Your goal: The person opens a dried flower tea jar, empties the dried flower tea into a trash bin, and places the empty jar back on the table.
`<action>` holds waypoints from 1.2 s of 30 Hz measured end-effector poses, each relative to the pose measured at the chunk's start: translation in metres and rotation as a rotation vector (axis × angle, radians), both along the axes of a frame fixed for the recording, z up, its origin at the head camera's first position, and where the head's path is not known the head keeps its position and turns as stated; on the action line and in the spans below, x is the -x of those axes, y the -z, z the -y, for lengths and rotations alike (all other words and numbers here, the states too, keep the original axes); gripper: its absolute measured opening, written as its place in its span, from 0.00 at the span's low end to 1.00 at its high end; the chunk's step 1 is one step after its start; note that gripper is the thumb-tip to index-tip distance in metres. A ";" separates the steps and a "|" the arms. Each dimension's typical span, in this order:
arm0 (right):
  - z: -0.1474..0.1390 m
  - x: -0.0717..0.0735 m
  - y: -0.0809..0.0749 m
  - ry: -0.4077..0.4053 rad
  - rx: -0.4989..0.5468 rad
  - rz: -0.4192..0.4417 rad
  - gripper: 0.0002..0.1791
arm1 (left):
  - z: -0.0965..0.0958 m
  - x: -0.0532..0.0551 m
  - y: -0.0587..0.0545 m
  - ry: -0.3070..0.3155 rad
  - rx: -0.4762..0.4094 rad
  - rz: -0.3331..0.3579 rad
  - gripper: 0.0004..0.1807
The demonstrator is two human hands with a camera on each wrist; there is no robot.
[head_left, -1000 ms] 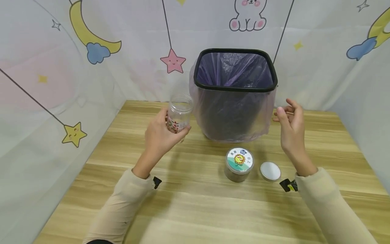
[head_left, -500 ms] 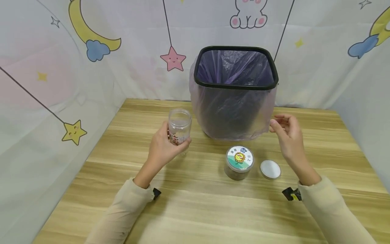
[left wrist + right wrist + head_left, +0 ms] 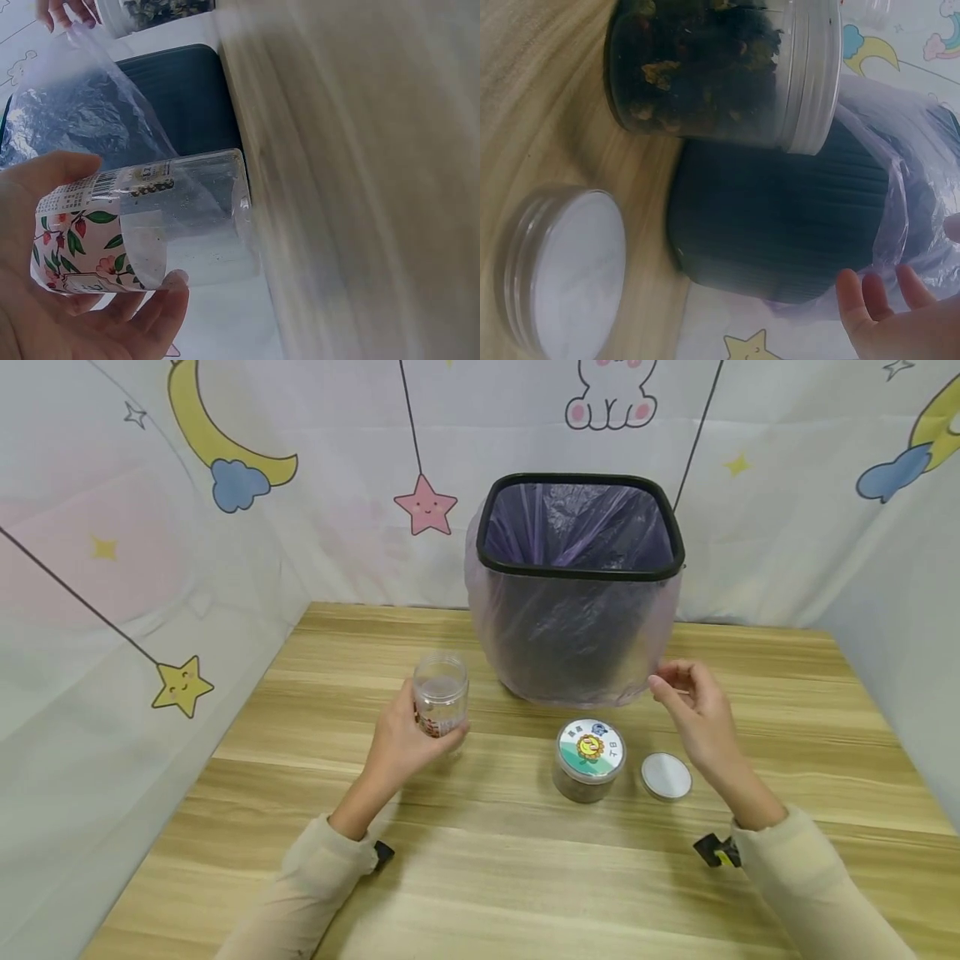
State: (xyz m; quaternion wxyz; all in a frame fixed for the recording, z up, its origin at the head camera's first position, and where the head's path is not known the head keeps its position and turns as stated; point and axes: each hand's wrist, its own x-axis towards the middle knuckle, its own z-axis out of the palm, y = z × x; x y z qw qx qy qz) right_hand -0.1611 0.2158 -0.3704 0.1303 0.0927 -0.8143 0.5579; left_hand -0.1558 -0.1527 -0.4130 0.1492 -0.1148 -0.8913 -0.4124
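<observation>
In the head view my left hand (image 3: 408, 735) grips a clear, lidless jar (image 3: 441, 689) upright, thumb on the near side. The left wrist view shows its floral label (image 3: 90, 251) and see-through lower part. Whether its base touches the table I cannot tell. My right hand (image 3: 693, 702) is by the bin's lower right, fingers loosely bent. In the right wrist view its fingers (image 3: 851, 300) lie near the purple bin liner (image 3: 896, 202), thumb apart, nothing held. Nearest to that hand are a white-topped round lid (image 3: 666, 776) and a lidded jar (image 3: 585, 787) with dark dried contents.
A black-rimmed bin (image 3: 581, 574) lined with a thin purple bag stands at the back of the wooden table (image 3: 480, 877). Behind and beside the table hangs a white cloth (image 3: 360, 460) printed with stars, moons and a bear.
My left hand has lowered the clear jar toward the table. My right hand has moved down and slightly left along the bin's right side. The lidded jar and loose lid stay put.
</observation>
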 end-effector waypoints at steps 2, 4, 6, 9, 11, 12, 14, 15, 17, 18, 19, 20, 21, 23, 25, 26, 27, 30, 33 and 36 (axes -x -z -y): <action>0.000 0.000 0.003 -0.002 -0.011 0.016 0.20 | 0.000 -0.001 0.003 0.004 -0.001 0.005 0.40; 0.000 -0.001 0.005 -0.002 -0.024 0.022 0.21 | 0.001 -0.002 0.005 0.006 -0.004 0.014 0.40; -0.001 -0.001 0.007 0.001 -0.038 0.023 0.20 | 0.001 -0.002 0.006 0.006 -0.008 0.023 0.40; -0.002 -0.002 0.009 0.004 -0.048 0.027 0.20 | 0.002 -0.002 0.006 0.001 -0.009 0.034 0.40; -0.002 -0.003 0.011 0.001 -0.055 0.034 0.20 | 0.002 -0.002 0.005 -0.003 -0.011 0.039 0.40; -0.003 -0.003 0.012 -0.003 -0.056 0.037 0.20 | 0.002 -0.002 0.005 -0.005 -0.013 0.043 0.40; -0.003 -0.004 0.014 -0.012 -0.065 0.042 0.20 | 0.003 -0.002 0.005 -0.010 -0.017 0.052 0.41; -0.004 -0.004 0.014 -0.016 -0.069 0.042 0.19 | 0.003 -0.002 0.005 -0.013 -0.020 0.058 0.40; -0.004 -0.003 0.016 -0.024 -0.076 0.039 0.19 | 0.004 -0.002 0.005 -0.016 -0.027 0.072 0.40; -0.004 -0.003 0.016 -0.028 -0.077 0.036 0.19 | 0.004 -0.002 0.005 -0.018 -0.031 0.080 0.40; -0.004 -0.003 0.017 -0.032 -0.077 0.034 0.19 | 0.005 -0.002 0.005 -0.018 -0.033 0.086 0.41; -0.004 -0.003 0.017 -0.036 -0.076 0.032 0.19 | 0.005 -0.002 0.005 -0.018 -0.034 0.091 0.41; -0.004 -0.002 0.018 -0.039 -0.075 0.030 0.19 | 0.006 -0.002 0.005 -0.015 -0.034 0.095 0.41; -0.004 -0.003 0.018 -0.045 -0.073 0.030 0.19 | 0.007 -0.001 0.005 -0.009 -0.034 0.100 0.41; -0.004 -0.003 0.018 -0.049 -0.073 0.030 0.18 | 0.007 -0.001 0.005 -0.003 -0.029 0.104 0.42; -0.004 -0.003 0.018 -0.050 -0.075 0.031 0.18 | 0.008 -0.001 0.004 -0.001 -0.027 0.107 0.42; -0.004 -0.003 0.018 -0.050 -0.075 0.031 0.18 | 0.008 0.000 0.004 0.001 -0.025 0.111 0.43; -0.004 -0.003 0.018 -0.052 -0.077 0.031 0.18 | 0.009 -0.001 0.003 0.005 -0.018 0.127 0.44; -0.004 -0.004 0.018 -0.051 -0.076 0.034 0.18 | 0.010 -0.002 0.001 0.013 -0.019 0.144 0.45; -0.004 -0.005 0.018 -0.053 -0.077 0.038 0.18 | 0.010 -0.003 0.001 0.024 -0.029 0.157 0.47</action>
